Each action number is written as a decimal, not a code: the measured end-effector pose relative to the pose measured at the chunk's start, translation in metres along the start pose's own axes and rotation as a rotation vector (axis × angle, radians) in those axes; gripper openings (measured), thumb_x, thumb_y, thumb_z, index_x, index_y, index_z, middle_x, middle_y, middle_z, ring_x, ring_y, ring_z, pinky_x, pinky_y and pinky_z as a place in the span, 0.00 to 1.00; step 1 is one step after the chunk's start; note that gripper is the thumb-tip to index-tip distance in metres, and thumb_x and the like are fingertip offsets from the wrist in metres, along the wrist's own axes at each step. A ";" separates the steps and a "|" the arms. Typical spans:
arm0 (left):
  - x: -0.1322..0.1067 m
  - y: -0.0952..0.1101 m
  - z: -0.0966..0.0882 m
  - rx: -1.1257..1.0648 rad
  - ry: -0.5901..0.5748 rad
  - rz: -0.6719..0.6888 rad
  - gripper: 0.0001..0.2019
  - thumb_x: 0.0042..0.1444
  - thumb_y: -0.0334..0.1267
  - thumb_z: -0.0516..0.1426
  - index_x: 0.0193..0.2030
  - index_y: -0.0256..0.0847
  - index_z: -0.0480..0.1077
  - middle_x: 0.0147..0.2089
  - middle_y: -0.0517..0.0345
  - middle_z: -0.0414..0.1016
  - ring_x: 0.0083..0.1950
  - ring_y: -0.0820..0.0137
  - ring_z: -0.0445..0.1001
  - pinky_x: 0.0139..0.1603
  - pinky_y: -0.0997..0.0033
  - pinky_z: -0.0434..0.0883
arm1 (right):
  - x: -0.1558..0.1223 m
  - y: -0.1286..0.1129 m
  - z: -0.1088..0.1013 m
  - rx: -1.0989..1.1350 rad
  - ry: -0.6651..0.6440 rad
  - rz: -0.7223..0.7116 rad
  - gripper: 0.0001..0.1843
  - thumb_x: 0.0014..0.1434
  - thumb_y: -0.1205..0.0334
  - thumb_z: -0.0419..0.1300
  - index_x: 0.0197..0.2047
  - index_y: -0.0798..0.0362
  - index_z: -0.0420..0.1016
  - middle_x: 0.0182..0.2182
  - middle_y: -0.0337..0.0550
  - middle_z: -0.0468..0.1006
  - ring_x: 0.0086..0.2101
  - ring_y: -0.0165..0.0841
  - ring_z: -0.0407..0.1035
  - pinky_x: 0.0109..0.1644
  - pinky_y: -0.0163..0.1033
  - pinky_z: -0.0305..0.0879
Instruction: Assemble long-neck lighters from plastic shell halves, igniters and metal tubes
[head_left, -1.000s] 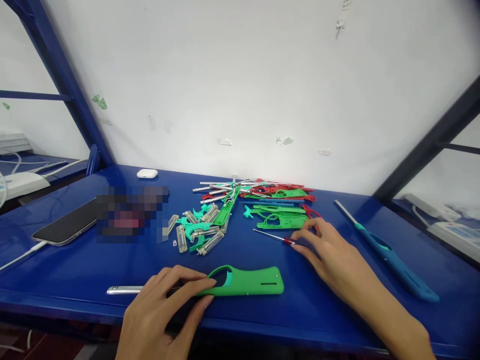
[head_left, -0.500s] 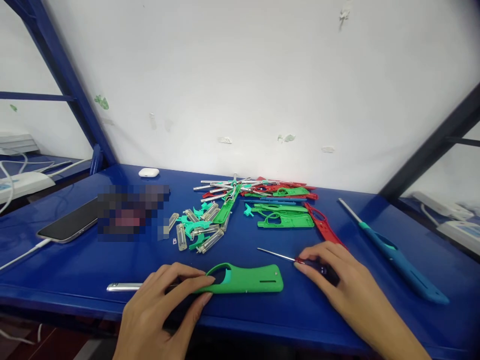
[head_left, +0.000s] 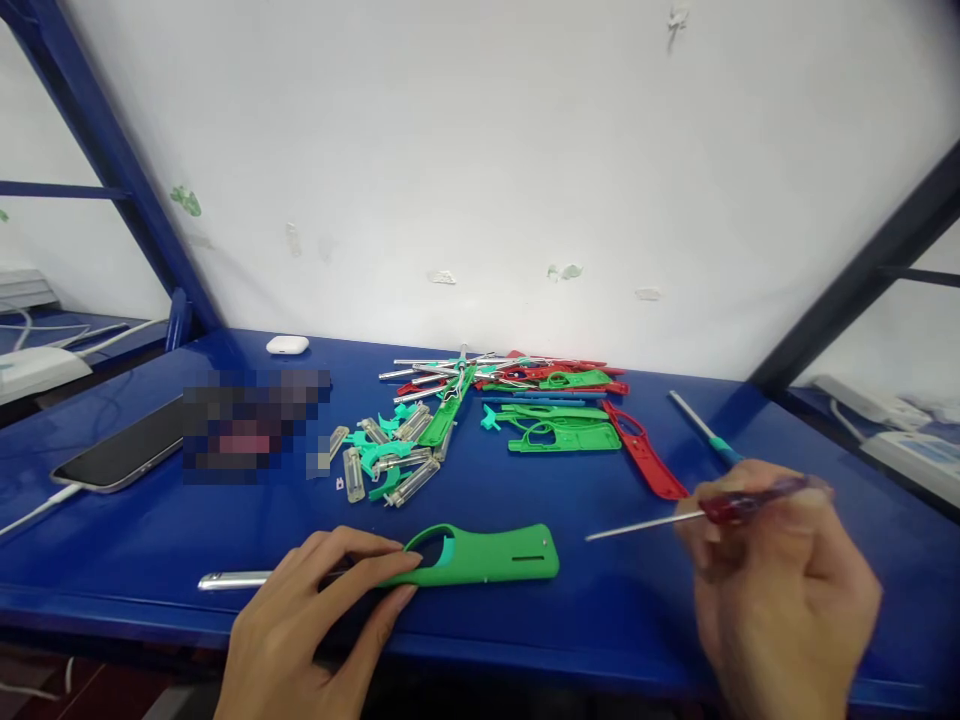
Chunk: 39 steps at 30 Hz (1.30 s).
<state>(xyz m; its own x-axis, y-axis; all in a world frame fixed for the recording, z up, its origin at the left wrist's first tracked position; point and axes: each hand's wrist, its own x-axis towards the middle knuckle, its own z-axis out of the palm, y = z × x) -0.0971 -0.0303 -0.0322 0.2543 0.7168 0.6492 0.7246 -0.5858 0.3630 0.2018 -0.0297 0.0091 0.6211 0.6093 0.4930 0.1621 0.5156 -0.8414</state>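
Observation:
My left hand (head_left: pixel 307 620) pinches a green gas lighter (head_left: pixel 495 555) near its trigger loop, thumb below and fingers above. The lighter lies flat near the table's front edge, its metal tube poking out left of my hand. Raised at the right, my right hand (head_left: pixel 780 580) is closed around the dark red handle of a screwdriver (head_left: pixel 739 503). Its thin shaft points left toward the lighter's butt end, apart from it. My right hand is slightly blurred and covers most of a blue lighter (head_left: pixel 697 415), leaving only the metal tube and collar showing.
Behind lie clear fuel tanks (head_left: pixel 354 475) mixed with teal triggers (head_left: pixel 379 458), green shell halves (head_left: pixel 562 435), a red shell half (head_left: pixel 645 455) and a heap of metal tubes (head_left: pixel 435 370). A phone (head_left: pixel 124 440) and a white earbud case (head_left: pixel 288 345) are at left. The wall stands behind.
My right hand has lifted the screwdriver off the table and moved right, now with the handle up in its grip. The left hand stays on the green lighter. The view has shifted slightly.

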 end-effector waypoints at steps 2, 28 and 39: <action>0.000 -0.001 0.000 0.005 -0.006 0.002 0.08 0.69 0.40 0.61 0.52 0.54 0.78 0.48 0.60 0.80 0.48 0.64 0.80 0.50 0.64 0.76 | -0.008 -0.002 0.011 -0.131 -0.062 -0.077 0.20 0.72 0.43 0.59 0.37 0.50 0.73 0.26 0.33 0.70 0.19 0.24 0.63 0.21 0.32 0.58; 0.000 0.003 0.000 -0.014 -0.009 -0.027 0.07 0.69 0.40 0.61 0.51 0.55 0.79 0.49 0.60 0.80 0.48 0.64 0.80 0.50 0.62 0.75 | -0.013 -0.004 0.015 -0.231 -0.257 -0.157 0.16 0.74 0.47 0.58 0.39 0.49 0.73 0.16 0.30 0.69 0.13 0.25 0.62 0.15 0.29 0.58; 0.001 0.004 -0.001 -0.025 -0.003 -0.015 0.07 0.69 0.40 0.61 0.51 0.55 0.78 0.48 0.62 0.80 0.48 0.65 0.79 0.50 0.64 0.74 | -0.009 -0.003 0.012 -0.286 -0.351 -0.272 0.10 0.74 0.58 0.58 0.39 0.48 0.75 0.22 0.31 0.70 0.19 0.25 0.66 0.22 0.31 0.63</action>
<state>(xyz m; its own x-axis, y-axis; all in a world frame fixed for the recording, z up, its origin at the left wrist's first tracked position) -0.0944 -0.0322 -0.0289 0.2457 0.7267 0.6415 0.7124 -0.5842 0.3889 0.1865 -0.0296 0.0094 0.2409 0.6668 0.7052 0.5152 0.5279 -0.6752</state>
